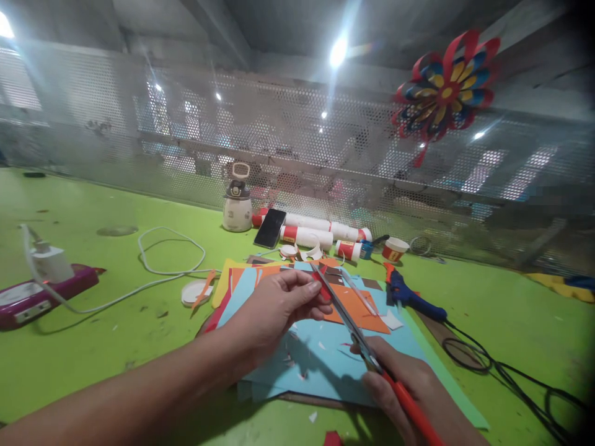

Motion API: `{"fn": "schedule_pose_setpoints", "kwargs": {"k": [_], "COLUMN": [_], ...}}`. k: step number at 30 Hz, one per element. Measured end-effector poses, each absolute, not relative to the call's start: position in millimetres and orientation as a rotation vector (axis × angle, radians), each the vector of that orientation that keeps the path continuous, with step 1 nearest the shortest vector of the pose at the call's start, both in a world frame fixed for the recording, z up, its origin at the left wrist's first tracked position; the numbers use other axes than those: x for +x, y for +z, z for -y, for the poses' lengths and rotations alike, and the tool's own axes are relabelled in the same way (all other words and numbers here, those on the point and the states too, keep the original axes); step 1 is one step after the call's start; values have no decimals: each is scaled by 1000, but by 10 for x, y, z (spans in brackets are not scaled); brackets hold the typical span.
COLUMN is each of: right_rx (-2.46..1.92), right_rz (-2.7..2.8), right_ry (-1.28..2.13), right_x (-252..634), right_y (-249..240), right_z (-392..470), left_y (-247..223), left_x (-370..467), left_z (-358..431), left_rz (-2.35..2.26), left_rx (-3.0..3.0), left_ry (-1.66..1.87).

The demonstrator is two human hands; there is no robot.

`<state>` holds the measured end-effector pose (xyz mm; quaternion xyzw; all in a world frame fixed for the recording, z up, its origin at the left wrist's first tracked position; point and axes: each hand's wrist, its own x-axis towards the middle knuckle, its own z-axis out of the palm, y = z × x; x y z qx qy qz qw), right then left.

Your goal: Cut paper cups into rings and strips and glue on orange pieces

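Observation:
Between the thumb and fingers of my left hand (290,300) is a small piece of red paper (324,286). My right hand (395,378) grips a pair of scissors (346,316) with red handles, the blades pointing up and left. Their tips lie right by the red piece; whether they are cutting into it I cannot tell. Below both hands is a stack of coloured sheets, with light blue paper (325,371) on top and small scraps scattered over it. Orange paper (367,316) lies on the blue, just beyond the scissors.
A blue glue gun (413,297) with a black cord lies right of the sheets. Behind them are a phone (270,228), paper cups (307,237) and a spray bottle (237,204). A purple power strip (51,294) with a white cable sits left. A paper flower (446,93) hangs on the mesh.

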<state>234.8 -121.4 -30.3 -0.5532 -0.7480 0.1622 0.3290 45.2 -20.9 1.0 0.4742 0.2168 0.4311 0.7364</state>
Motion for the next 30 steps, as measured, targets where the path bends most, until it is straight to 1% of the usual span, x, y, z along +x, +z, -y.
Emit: {"fn": "schedule_pose_setpoints", "kwargs": {"k": [8, 12, 17, 25, 30], "right_rx": [-1561, -1576, -1447, -1426, -1466], "right_rz": [1923, 1847, 1871, 1992, 2002], "right_ry": [311, 483, 624, 408, 416], "right_x": [2404, 2465, 2530, 2545, 2574], "right_y": [-208, -135, -112, -135, -195], "right_z": [1179, 1192, 1263, 1273, 1292], "left_y": [19, 22, 37, 65, 107], "left_x": [417, 348, 287, 309, 327], "left_z": [173, 89, 9, 41, 119], "left_rz": [-541, -573, -562, -575, -568], "left_rx": [1043, 1073, 1130, 1149, 1105], "left_ry": [960, 997, 1004, 1002, 980]}}
